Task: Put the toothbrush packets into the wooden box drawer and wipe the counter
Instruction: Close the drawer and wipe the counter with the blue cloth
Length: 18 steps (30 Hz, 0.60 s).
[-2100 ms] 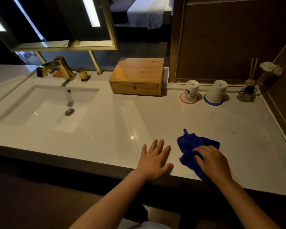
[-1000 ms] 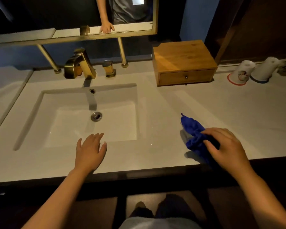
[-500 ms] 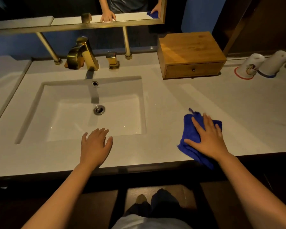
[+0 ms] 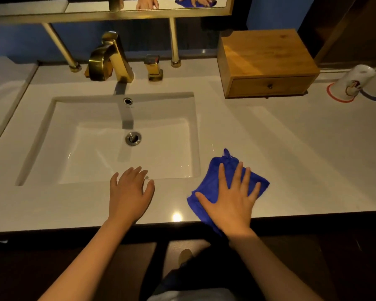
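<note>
A blue cloth (image 4: pixel 215 177) lies on the white counter (image 4: pixel 291 159) just right of the sink, near the front edge. My right hand (image 4: pixel 230 200) lies flat on it, fingers spread, pressing it down. My left hand (image 4: pixel 129 192) rests palm down on the counter strip in front of the basin, holding nothing. The wooden box (image 4: pixel 267 59) stands at the back right with its drawer (image 4: pixel 269 86) pushed in. No toothbrush packets are visible.
A white rectangular sink (image 4: pixel 117 137) with a gold faucet (image 4: pixel 109 57) and a gold handle (image 4: pixel 153 67) fills the left half. Two upturned white cups (image 4: pixel 352 83) stand on coasters at the far right. Gold mirror legs (image 4: pixel 174 42) rise behind the basin.
My view has swung left and down toward the sink. The right hand went from bunching the cloth to lying flat on it, and slid it left toward the basin. The left hand stays by the sink.
</note>
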Each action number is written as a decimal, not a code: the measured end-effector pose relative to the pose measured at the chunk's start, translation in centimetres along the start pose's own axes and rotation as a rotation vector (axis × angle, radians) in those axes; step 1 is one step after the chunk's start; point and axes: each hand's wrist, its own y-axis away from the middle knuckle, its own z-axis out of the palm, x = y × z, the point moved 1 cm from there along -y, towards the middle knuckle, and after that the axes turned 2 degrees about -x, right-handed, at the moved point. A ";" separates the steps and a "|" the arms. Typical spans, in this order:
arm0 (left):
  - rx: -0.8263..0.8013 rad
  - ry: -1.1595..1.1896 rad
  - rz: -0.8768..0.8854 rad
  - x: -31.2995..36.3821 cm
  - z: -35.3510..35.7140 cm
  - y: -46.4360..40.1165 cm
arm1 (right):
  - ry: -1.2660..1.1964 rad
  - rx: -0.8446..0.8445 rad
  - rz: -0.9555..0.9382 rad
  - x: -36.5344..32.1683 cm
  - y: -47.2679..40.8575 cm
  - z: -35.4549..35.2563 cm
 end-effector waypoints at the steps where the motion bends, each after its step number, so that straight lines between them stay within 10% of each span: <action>1: -0.001 -0.004 -0.001 0.0 0.0 0.0 | -0.008 0.029 0.015 -1.1 -0.4 0.3; 18: -0.031 -0.016 -0.020 0.1 -0.2 -0.3 | -0.357 -0.146 -0.651 -8.7 -6.9 0.1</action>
